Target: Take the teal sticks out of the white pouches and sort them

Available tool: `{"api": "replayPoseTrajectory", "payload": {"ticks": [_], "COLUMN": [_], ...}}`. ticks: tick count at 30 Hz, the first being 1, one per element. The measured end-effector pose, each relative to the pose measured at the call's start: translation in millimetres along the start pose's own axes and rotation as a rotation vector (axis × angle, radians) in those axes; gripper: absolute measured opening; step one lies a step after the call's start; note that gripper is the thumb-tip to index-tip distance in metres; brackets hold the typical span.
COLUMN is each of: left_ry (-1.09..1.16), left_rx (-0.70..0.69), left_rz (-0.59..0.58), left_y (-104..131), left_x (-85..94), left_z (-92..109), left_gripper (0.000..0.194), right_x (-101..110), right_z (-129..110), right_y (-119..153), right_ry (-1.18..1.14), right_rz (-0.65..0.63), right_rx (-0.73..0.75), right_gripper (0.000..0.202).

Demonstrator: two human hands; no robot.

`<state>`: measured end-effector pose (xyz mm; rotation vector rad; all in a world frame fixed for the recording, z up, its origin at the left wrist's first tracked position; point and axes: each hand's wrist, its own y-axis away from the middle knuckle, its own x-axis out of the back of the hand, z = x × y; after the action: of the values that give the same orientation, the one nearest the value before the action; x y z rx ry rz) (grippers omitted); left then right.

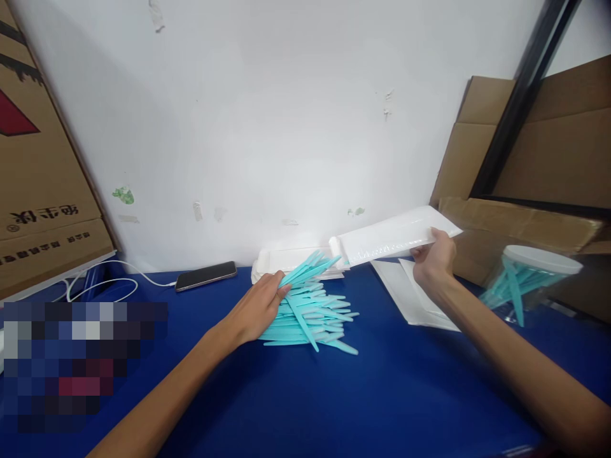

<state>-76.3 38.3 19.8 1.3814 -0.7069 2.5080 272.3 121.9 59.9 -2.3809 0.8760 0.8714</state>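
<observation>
My left hand [265,301] is closed around several slim turquoise plastic sticks [312,267] with tapered ends, whose exact kind I cannot make out. Just below it, a loose pile of the same sticks [315,318] lies on the blue table. My right hand [435,257] pinches the right end of a white bubble mailer [396,235], raised and tilted. The mailer's left end reaches close to the tips of the bunched sticks. Behind the pile, a stack of white mailers [291,257] rests against the wall.
More flat white mailers [405,299] lie under my right forearm. At the right stands a clear tub with a white lid [544,259] and turquoise sticks inside. A phone [206,276] on a white cable lies at the left. Cardboard boxes [42,159] flank the blue table [296,407].
</observation>
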Motion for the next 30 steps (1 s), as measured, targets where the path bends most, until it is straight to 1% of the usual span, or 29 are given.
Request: {"api": "replayPoseTrajectory", "payload": {"ticks": [5, 9, 10, 11, 14, 15, 18, 21, 23, 25, 27, 30], "left_ry": [0.033, 0.043, 0.039, 0.036, 0.035, 0.036, 0.035, 0.034, 0.040, 0.067, 0.110, 0.152], "left_rx": [0.006, 0.020, 0.021, 0.021, 0.011, 0.011, 0.022, 0.017, 0.010, 0.015, 0.022, 0.015], "left_rz": [0.000, -0.005, 0.001, 0.009, 0.034, 0.038, 0.038, 0.031, 0.032, 0.040, 0.058, 0.116], "left_y": [-0.5, -0.7, -0.8, -0.9, -1.4, -1.5, -1.5, -0.9, -0.6, -0.6, -1.0, -2.6], "left_x": [1.6, 1.4, 1.3, 1.3, 1.8, 2.2, 2.8, 2.4, 2.0, 1.7, 1.9, 2.5], "left_z": [4.9, 6.0, 5.7, 5.3, 4.2, 4.0, 3.9, 4.8, 6.2, 8.4, 11.0, 13.2], "left_gripper": [0.037, 0.038, 0.038, 0.038, 0.038, 0.038, 0.039, 0.040, 0.040, 0.040, 0.040, 0.040], "right_x": [0.8, -1.5, -2.5, -3.6, -6.8, -7.6, -8.6, -7.5, -6.5, -5.8, -5.9, -6.9], "right_z": [1.6, 1.6, 0.3, -1.5, -7.5, -9.0, -10.4, -9.0, -7.6, -6.1, -4.8, -3.9], "right_y": [1.6, 2.4, 3.2, 4.3, 9.6, 11.7, 16.7, 16.1, 13.7, 12.2, 13.3, 18.7], "right_ry": [-0.004, 0.016, 0.026, 0.036, 0.109, 0.161, 0.314, 0.314, 0.285, 0.255, 0.213, 0.160], "right_rz": [-0.028, -0.078, -0.104, -0.134, -0.237, -0.278, -0.378, -0.371, -0.353, -0.343, -0.334, -0.342], "right_rx": [-0.003, -0.006, 0.031, 0.098, 0.369, 0.422, 0.474, 0.525, 0.527, 0.484, 0.396, 0.221], "right_gripper": [0.015, 0.014, 0.014, 0.013, 0.015, 0.016, 0.019, 0.018, 0.018, 0.020, 0.023, 0.023]}}
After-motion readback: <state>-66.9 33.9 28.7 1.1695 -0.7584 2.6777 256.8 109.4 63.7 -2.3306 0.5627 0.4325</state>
